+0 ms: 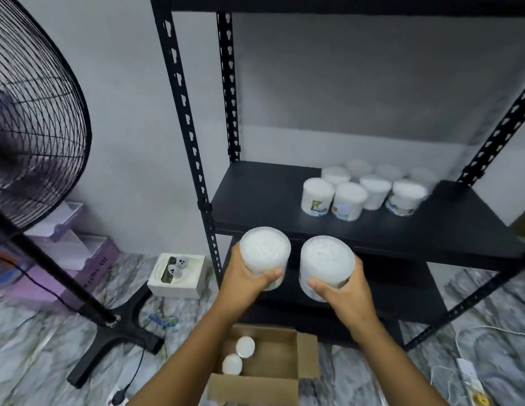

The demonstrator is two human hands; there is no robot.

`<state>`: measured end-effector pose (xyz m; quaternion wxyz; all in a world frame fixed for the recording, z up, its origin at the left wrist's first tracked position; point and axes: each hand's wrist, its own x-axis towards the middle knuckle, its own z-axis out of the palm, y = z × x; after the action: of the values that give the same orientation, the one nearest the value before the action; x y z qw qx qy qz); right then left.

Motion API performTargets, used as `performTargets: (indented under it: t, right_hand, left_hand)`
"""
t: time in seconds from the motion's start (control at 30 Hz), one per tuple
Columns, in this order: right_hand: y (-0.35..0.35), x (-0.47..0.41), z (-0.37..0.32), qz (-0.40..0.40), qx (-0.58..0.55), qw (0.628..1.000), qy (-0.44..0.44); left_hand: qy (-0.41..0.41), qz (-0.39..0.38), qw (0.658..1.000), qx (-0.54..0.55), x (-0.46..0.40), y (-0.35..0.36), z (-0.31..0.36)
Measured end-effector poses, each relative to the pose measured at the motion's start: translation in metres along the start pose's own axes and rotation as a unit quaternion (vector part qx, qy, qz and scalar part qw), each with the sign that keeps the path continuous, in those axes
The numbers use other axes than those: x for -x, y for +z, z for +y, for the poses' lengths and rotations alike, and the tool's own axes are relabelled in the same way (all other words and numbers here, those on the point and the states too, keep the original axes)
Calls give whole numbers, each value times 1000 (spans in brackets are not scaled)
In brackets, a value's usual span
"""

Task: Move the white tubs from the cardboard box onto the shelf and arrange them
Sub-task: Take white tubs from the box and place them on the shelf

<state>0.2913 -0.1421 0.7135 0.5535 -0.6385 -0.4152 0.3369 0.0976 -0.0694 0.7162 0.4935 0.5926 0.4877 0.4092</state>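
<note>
My left grip [249, 276] clamps one white tub [265, 253], my right grip [340, 288] another [327, 265], both before the shelf [255, 200]; eight tubs [366, 186] sit at one o'clock, two [239, 354] in the cardboard box [284, 367] at six.

A large black wire-caged pedestal fan [32, 118] stands at the left on a black cross-shaped base [115, 338]. Behind its pole lie pale purple cardboard boxes [71, 259], and just right of the base sits a small open white box [177, 273]. Far right of the fan, a white power strip [472, 382] lies on the grey marbled floor [35, 347].
</note>
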Motion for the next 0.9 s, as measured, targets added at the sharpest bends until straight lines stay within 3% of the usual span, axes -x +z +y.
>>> performTargets:
  t: [0.57, 0.9]
  right_hand:
    - [28, -80, 5, 54, 15, 998, -5]
    - [27, -170, 39, 83, 45, 995, 21]
  left_hand:
    - [28, -74, 997, 2, -94, 6, -6]
    - [66, -70, 995, -13, -177, 40, -12]
